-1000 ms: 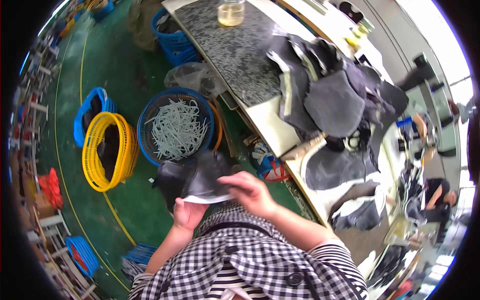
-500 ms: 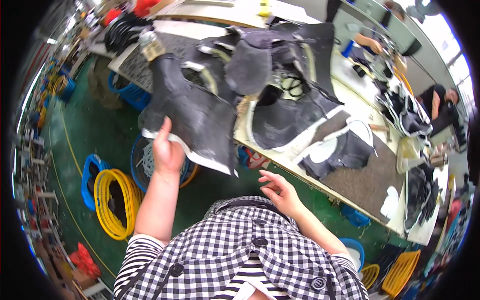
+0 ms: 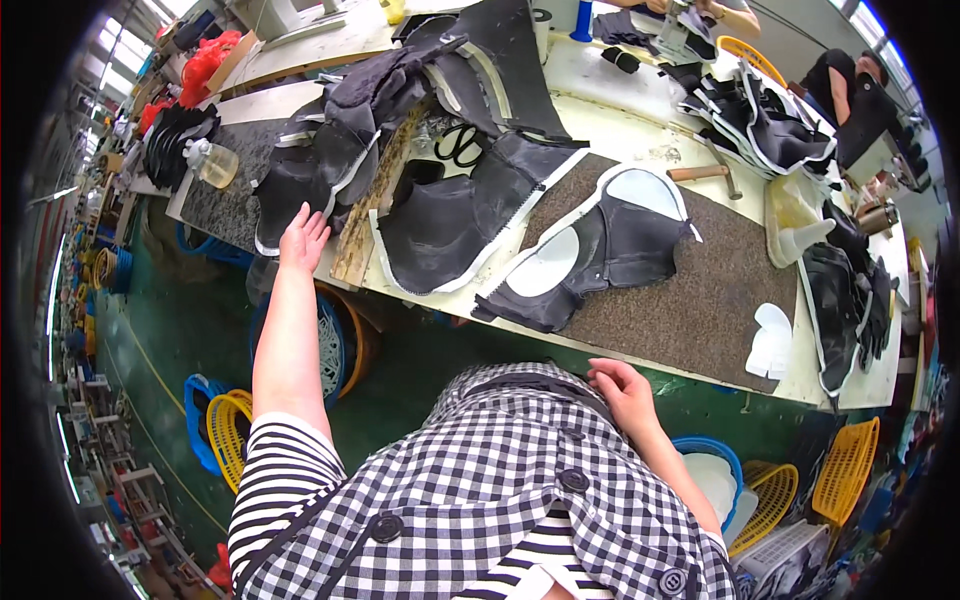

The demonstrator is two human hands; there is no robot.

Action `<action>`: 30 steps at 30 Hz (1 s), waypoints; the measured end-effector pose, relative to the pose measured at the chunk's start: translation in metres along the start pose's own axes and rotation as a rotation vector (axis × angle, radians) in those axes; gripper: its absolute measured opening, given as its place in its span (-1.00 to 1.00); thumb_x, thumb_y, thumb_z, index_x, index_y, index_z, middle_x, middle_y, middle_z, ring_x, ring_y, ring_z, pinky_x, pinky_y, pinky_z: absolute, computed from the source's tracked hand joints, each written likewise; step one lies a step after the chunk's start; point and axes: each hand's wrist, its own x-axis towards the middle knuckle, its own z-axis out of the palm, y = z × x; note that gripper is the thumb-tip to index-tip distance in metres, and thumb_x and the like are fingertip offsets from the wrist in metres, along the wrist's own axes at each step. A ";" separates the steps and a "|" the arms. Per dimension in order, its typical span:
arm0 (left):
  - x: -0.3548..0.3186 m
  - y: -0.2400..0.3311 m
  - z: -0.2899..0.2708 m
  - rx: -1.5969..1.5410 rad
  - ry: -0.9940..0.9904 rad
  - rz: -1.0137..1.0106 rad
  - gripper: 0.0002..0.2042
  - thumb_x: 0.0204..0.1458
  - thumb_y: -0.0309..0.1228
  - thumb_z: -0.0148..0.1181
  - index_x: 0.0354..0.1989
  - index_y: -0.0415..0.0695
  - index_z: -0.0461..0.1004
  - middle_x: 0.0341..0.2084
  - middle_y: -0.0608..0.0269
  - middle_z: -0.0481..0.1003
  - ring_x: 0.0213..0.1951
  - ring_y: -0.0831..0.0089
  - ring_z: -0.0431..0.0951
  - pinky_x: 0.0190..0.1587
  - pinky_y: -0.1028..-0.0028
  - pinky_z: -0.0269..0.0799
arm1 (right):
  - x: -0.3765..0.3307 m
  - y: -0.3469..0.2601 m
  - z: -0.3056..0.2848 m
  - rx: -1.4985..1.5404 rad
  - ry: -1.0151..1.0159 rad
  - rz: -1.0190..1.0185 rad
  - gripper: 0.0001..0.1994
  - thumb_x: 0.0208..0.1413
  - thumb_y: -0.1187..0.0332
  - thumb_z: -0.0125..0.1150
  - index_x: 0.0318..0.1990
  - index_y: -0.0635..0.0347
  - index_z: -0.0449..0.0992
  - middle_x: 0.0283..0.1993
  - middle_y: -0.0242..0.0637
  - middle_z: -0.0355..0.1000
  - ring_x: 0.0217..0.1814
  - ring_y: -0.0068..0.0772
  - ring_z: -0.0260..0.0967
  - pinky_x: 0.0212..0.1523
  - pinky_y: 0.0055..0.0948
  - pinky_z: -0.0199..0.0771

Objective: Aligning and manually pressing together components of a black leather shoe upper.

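Note:
My left hand (image 3: 303,242) reaches to the table's near left edge with its fingers stretched out and nothing gripped. Just beyond its fingertips lies a black leather-like piece with a white edge (image 3: 310,175), against a pile of similar black pieces (image 3: 375,85). Close to my waist, my right hand (image 3: 625,395) is empty, its fingers loosely bent and partly apart. Before me on the table lie a wide black piece with a white border (image 3: 440,225) and a black piece with white oval patches (image 3: 630,240).
Black-handled scissors (image 3: 459,147), a hammer (image 3: 705,172) and a plastic bottle of yellowish liquid (image 3: 212,163) are on the table (image 3: 850,375). White cutouts (image 3: 770,342) lie at the right. Baskets and tubs, such as a blue tub (image 3: 715,470), stand on the floor. Another person (image 3: 850,100) sits far right.
My left hand has let go of the black piece, which now rests on the table's left part. My right hand has drawn in toward my waist. The view has turned rightward.

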 end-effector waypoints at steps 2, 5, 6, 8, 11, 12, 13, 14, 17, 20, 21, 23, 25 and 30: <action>-0.012 0.002 0.003 0.115 0.072 0.190 -0.36 0.14 -0.26 0.18 0.32 -0.23 0.07 0.26 -0.04 0.21 0.29 0.09 0.21 0.27 0.17 0.17 | 0.008 0.002 -0.014 -0.029 0.002 -0.030 -0.77 0.19 0.52 0.09 0.00 0.28 0.50 -0.16 -0.25 0.53 -0.15 -0.51 0.49 -0.08 -0.53 0.50; -0.064 -0.020 0.041 0.456 0.179 0.636 -0.64 0.17 -0.36 0.13 0.11 -0.19 0.35 -0.07 0.25 0.49 -0.04 0.42 0.47 0.02 0.41 0.36 | 0.022 -0.002 -0.023 -0.267 0.049 -0.197 -0.82 0.14 0.55 0.13 -0.12 0.24 0.55 -0.24 -0.25 0.52 -0.19 -0.47 0.50 -0.13 -0.51 0.50; -0.080 -0.035 0.053 0.651 0.142 0.852 -0.76 0.17 -0.41 0.13 -0.01 -0.17 0.42 -0.16 0.32 0.51 -0.11 0.51 0.47 -0.02 0.48 0.36 | 0.029 -0.010 -0.020 -0.349 0.085 -0.284 -0.84 0.10 0.56 0.17 -0.16 0.23 0.57 -0.28 -0.22 0.50 -0.22 -0.38 0.51 -0.18 -0.49 0.51; -0.157 -0.062 0.112 0.763 -0.154 0.853 -0.87 0.06 -0.44 0.23 -0.22 -0.13 0.50 -0.20 0.27 0.51 -0.11 0.44 0.49 -0.04 0.46 0.38 | 0.046 -0.027 -0.016 -0.577 0.053 -0.516 -0.76 -0.03 0.59 0.20 -0.17 0.14 0.57 -0.18 -0.26 0.50 -0.04 -0.21 0.44 -0.01 -0.31 0.45; -0.214 -0.095 0.147 1.530 -0.957 0.972 -0.60 -0.26 -0.30 0.43 -0.15 0.01 0.55 -0.04 0.25 0.47 0.12 0.22 0.39 0.25 0.12 0.15 | 0.080 -0.050 0.002 -0.827 0.023 -0.800 -0.67 -0.13 0.59 0.21 -0.15 0.07 0.56 -0.03 -0.35 0.47 0.15 -0.16 0.32 0.20 -0.15 0.29; -0.224 -0.119 0.145 1.597 -0.999 1.053 -0.62 -0.23 -0.28 0.39 -0.14 0.05 0.55 0.00 0.28 0.46 0.19 0.23 0.33 0.29 0.04 0.02 | 0.092 -0.058 0.009 -0.956 0.029 -0.924 -0.64 -0.17 0.57 0.21 -0.13 0.03 0.55 0.05 -0.40 0.45 0.23 -0.15 0.26 0.29 -0.08 0.18; -0.225 -0.140 0.138 1.666 -1.044 1.132 -0.64 -0.20 -0.26 0.35 -0.13 0.10 0.56 0.05 0.32 0.45 0.26 0.25 0.27 0.34 -0.03 -0.12 | 0.102 -0.062 0.013 -0.950 0.014 -0.930 -0.64 -0.17 0.57 0.21 -0.13 0.03 0.55 0.05 -0.40 0.45 0.23 -0.15 0.26 0.29 -0.08 0.18; -0.212 -0.150 0.131 1.674 -1.036 1.127 -0.64 -0.20 -0.26 0.35 -0.13 0.10 0.56 0.05 0.32 0.45 0.26 0.25 0.27 0.34 -0.03 -0.12 | 0.114 -0.064 0.017 -1.020 -0.088 -0.901 -0.63 -0.17 0.55 0.20 -0.12 0.01 0.55 0.09 -0.41 0.42 0.26 -0.18 0.23 0.33 -0.04 0.11; -0.171 -0.158 0.120 1.721 -0.903 1.227 -0.74 -0.03 -0.38 0.09 -0.16 0.19 0.56 0.07 0.45 0.45 0.28 0.28 0.25 0.33 -0.15 -0.26 | 0.137 -0.060 0.026 -1.105 -0.252 -0.845 -0.65 -0.14 0.51 0.21 -0.11 -0.02 0.55 0.10 -0.42 0.43 0.24 -0.24 0.26 0.36 -0.03 0.04; -0.134 -0.137 0.120 1.629 -0.670 1.228 -0.73 -0.05 -0.43 0.10 -0.16 0.16 0.56 0.05 0.42 0.46 0.25 0.30 0.29 0.32 -0.13 -0.25 | 0.144 -0.061 0.041 -0.908 -0.096 -0.854 -0.74 -0.10 0.46 0.26 -0.18 0.01 0.57 -0.08 -0.40 0.52 0.08 -0.24 0.40 0.24 -0.09 0.18; -0.127 -0.132 0.118 1.594 -0.632 1.226 -0.72 -0.05 -0.44 0.10 -0.15 0.13 0.55 0.05 0.40 0.46 0.24 0.30 0.30 0.31 -0.11 -0.23 | 0.148 -0.058 0.044 -0.818 -0.085 -0.824 -0.80 -0.08 0.45 0.28 -0.23 0.05 0.57 -0.21 -0.34 0.54 -0.06 -0.19 0.44 0.15 -0.11 0.26; -0.131 -0.117 0.132 1.527 -0.585 1.236 -0.70 -0.06 -0.47 0.12 -0.11 0.10 0.53 0.07 0.36 0.44 0.25 0.30 0.29 0.31 -0.09 -0.25 | 0.147 -0.076 0.062 -0.752 0.017 -0.843 -0.85 -0.07 0.44 0.29 -0.28 0.09 0.57 -0.30 -0.29 0.54 -0.17 -0.16 0.46 0.02 -0.20 0.35; -0.136 -0.107 0.139 1.631 -0.704 1.331 -0.65 -0.03 -0.45 0.18 -0.01 0.11 0.48 0.12 0.38 0.39 0.30 0.33 0.22 0.35 -0.02 -0.38 | 0.147 -0.081 0.074 -0.727 0.057 -0.778 -0.86 -0.07 0.45 0.30 -0.29 0.11 0.57 -0.31 -0.28 0.54 -0.22 -0.17 0.47 -0.07 -0.25 0.40; -0.127 -0.125 0.148 1.304 -0.865 0.737 -0.81 -0.02 -0.39 0.25 -0.20 -0.01 0.53 -0.35 0.37 0.54 -0.18 0.30 0.54 0.09 0.26 0.25 | 0.142 -0.101 0.084 -0.682 0.142 -0.834 -0.84 -0.09 0.52 0.30 -0.30 0.13 0.58 -0.35 -0.26 0.54 -0.36 -0.23 0.49 -0.34 -0.37 0.49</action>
